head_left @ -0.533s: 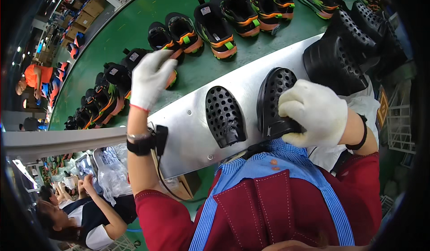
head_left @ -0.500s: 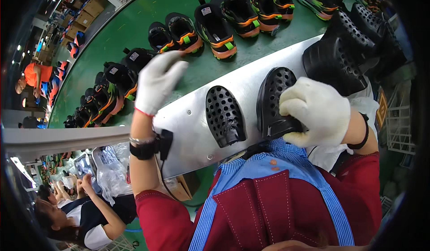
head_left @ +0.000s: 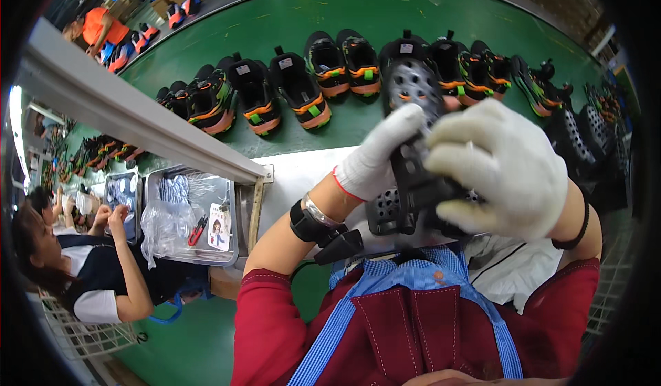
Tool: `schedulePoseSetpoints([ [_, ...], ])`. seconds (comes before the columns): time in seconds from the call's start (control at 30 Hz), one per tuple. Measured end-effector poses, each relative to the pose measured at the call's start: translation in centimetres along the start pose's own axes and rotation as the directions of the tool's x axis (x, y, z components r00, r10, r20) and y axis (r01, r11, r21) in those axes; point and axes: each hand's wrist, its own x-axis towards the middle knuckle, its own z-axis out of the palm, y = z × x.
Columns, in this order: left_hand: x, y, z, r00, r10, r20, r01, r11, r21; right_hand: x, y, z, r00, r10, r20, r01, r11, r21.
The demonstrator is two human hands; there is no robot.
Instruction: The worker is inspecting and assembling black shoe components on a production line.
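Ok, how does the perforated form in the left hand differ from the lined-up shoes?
Colour: the perforated form is plain black; the lined-up shoes carry orange and green accents.
Surface: the form has round holes; the shoes have open collars.
Place: the left hand holds the form; the shoes rest on the green surface.
Shared: both are largely black.

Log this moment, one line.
Left white-gloved hand: grips black perforated shoe form | right white-gloved hand: over it | beyond: black-and-orange shoes on green table

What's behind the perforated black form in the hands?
Past the form, the far end of a black shoe shows; its near end is covered by it. What the left hand and right hand hide can't be seen.
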Motion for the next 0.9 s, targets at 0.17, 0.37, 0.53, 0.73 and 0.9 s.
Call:
schedulePoseSetpoints([
  [0.17, 0.0, 1.3, -4.0, 0.896, 0.379, -0.232, -0.332, 0.918, 0.219, 3.1, 2.4, 1.9, 0.822, 0.518, 0.237, -0.564, 0.796, 0.218],
  [0.37, -0.8, 1.0, -8.4, 0.861, 0.428, -0.277, -0.420, 0.903, 0.091, 7.1, 4.6, 5.0, 0.756, 0.556, 0.347, -0.593, 0.805, 0.003],
  [0.53, -1.1, 1.3, -10.6, 0.826, 0.476, -0.302, -0.502, 0.865, -0.010, 10.5, 6.2, 5.8, 0.746, 0.543, 0.385, -0.604, 0.796, 0.047],
  [0.73, -3.1, 4.3, -11.8, 0.774, 0.375, -0.510, -0.107, 0.871, 0.479, 13.8, 7.4, 6.9, 0.685, 0.580, 0.441, -0.628, 0.777, -0.047],
  [0.9, -3.7, 3.2, -17.2, 0.617, 0.719, -0.321, 0.599, -0.165, 0.783, 15.5, 9.5, 9.0, 0.661, 0.582, 0.474, -0.595, 0.791, -0.141],
])
